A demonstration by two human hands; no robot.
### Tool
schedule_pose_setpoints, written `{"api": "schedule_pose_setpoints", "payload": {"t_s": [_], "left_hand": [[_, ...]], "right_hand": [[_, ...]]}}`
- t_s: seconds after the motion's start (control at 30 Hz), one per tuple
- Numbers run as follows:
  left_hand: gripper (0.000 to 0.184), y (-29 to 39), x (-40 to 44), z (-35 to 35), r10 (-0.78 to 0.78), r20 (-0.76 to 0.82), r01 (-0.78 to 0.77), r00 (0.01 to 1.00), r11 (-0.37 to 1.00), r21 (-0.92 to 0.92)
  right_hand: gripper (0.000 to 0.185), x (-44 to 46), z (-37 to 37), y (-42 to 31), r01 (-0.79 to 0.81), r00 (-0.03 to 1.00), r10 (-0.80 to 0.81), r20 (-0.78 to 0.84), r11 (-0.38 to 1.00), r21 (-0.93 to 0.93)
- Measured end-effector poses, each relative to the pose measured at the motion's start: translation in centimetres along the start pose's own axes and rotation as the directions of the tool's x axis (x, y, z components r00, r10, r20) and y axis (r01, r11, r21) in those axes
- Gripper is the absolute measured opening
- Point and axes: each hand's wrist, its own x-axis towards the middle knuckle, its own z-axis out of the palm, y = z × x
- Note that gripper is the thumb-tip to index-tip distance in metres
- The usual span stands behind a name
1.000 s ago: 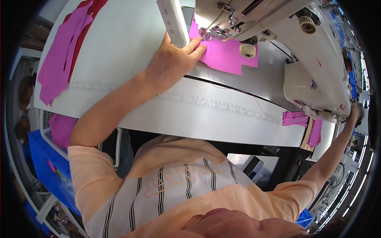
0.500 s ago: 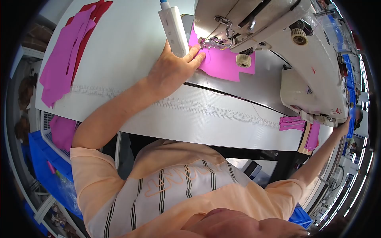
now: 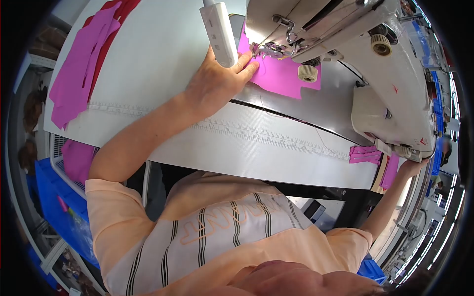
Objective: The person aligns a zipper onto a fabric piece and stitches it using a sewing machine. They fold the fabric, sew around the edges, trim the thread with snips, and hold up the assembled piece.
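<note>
My left hand lies on a pink fabric piece with its fingers stretched out, the fingertips close to the presser foot of a white sewing machine. Part of that fabric is under the machine head. A white lamp-like device hangs over the back of this hand and covers some of it. At the far right, my right hand is against the machine's handwheel end. The machine hides its fingers, so I cannot see their grip.
Pink pieces and red fabric lie at the table's left. A ruler strip runs along the table. Small pink strips rest at the right edge. Below left stands a blue bin.
My right hand has shifted slightly down and left at the handwheel end. My left hand stays on the fabric by the presser foot. The whole view has shifted a little.
</note>
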Motion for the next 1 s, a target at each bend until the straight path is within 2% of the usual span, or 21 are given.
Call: {"api": "schedule_pose_setpoints", "payload": {"t_s": [0.07,0.1,0.17,0.23,0.3,0.4,0.5,0.67,0.77,0.87,1.0], "left_hand": [[0.039,0.0,0.1,0.0,0.007,-0.028,-0.007,1.0,1.0,0.009],[0.038,-0.1,0.1,-0.1,0.005,-0.026,-0.005,1.0,1.0,0.008],[0.038,0.0,0.1,-0.2,0.003,-0.023,-0.003,1.0,1.0,0.005],[0.038,-0.1,0.0,-0.1,0.004,-0.033,-0.003,0.999,1.0,0.023],[0.039,0.0,-0.1,0.2,0.006,-0.032,-0.006,0.999,1.0,0.027],[0.04,-0.1,-0.2,0.3,-0.002,-0.017,0.003,1.0,1.0,0.025],[0.041,0.1,0.0,-0.4,0.0,0.01,0.0,1.0,0.999,0.032],[0.042,0.0,0.1,-0.3,0.009,0.028,-0.01,1.0,0.998,0.063],[0.034,-0.1,-0.1,0.2,0.027,-0.063,-0.03,0.998,0.999,-0.036],[0.034,0.0,-0.1,0.4,0.018,-0.071,-0.022,0.997,0.999,-0.048],[0.041,0.1,0.1,-0.2,-0.004,0.027,0.002,1.0,0.998,0.056]], "right_hand": [[0.061,-0.6,-0.7,-0.5,-0.064,0.993,0.049,-0.108,0.989,-0.135],[0.057,6.0,-5.5,1.2,-0.277,0.96,0.271,-0.067,0.956,-0.097],[0.053,10.3,-2.9,-2.0,-0.361,0.916,0.398,0.041,0.867,-0.343],[0.049,13.1,-2.0,-1.9,-0.399,0.878,0.471,0.092,0.822,-0.406],[0.046,14.5,-3.0,-0.6,-0.43,0.874,0.475,0.106,0.855,-0.291],[0.042,10.1,-1.1,-2.1,-0.363,0.927,0.373,0.021,0.911,-0.195],[0.041,7.6,-0.4,-2.3,-0.384,0.923,0.381,-0.058,0.922,-0.052],[0.045,5.9,0.3,-1.9,-0.278,0.959,0.279,-0.053,0.96,0.01],[0.046,4.6,1.0,-1.8,-0.224,0.974,0.226,-0.035,0.974,0.045],[0.047,3.2,1.5,-1.8,-0.173,0.984,0.176,-0.021,0.98,0.097],[0.048,1.5,2.2,-2.0,-0.157,0.985,0.166,-0.051,0.977,0.146]]}}
